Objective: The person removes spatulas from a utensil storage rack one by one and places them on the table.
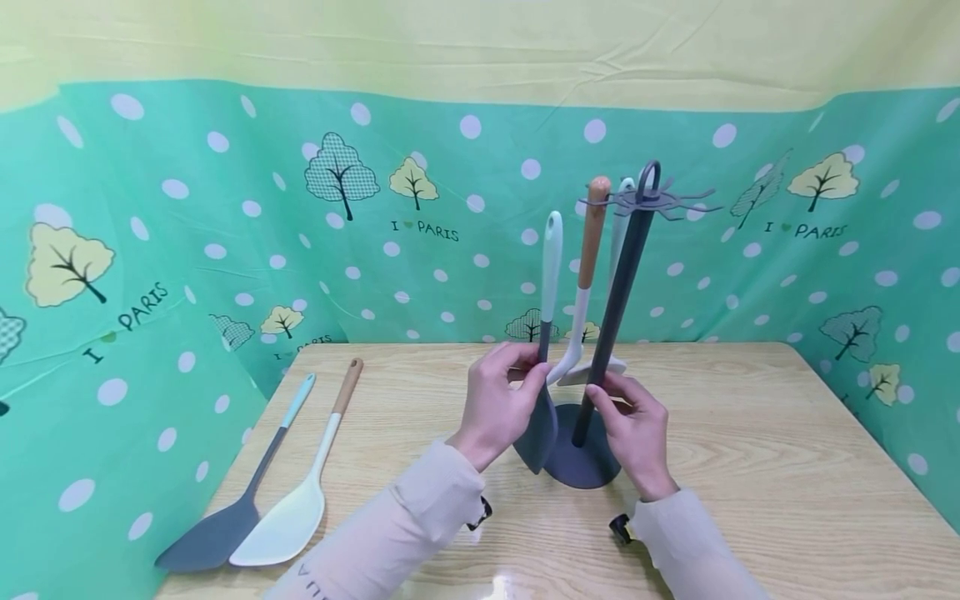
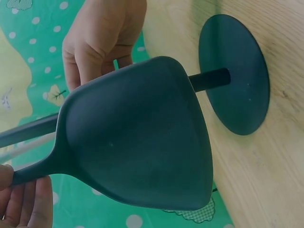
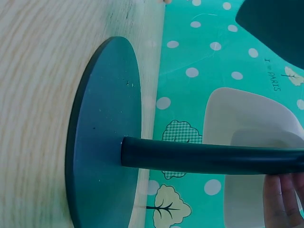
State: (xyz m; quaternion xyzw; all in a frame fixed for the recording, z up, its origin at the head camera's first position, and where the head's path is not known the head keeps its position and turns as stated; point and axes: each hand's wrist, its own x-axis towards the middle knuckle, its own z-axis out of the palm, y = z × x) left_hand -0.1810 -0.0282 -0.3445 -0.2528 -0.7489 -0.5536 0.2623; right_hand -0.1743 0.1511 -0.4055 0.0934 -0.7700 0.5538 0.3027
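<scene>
My left hand [image 1: 498, 402] pinches the neck of a turner [image 2: 137, 133] with a dark, broad blade and a mint handle, held upright beside a black utensil stand [image 1: 618, 300]. With the fingers of my right hand [image 1: 633, 429], I hold the stand's pole low down. The stand leans slightly to the right in the head view, its round base [image 3: 114, 95] on the table. From its hook ring [image 1: 660, 200] hangs a utensil with a wooden handle [image 1: 592, 242] and white neck. Another mint handle [image 1: 619, 225] shows partly behind the pole. Pale utensil heads [image 3: 247, 114] hang behind the pole in the right wrist view.
On the left of the wooden table [image 1: 750, 467] lie a grey turner [image 1: 213, 533] with a mint-tipped handle and a white turner [image 1: 288, 521] with a wooden handle. A green dotted cloth [image 1: 420, 275] hangs behind and along the sides.
</scene>
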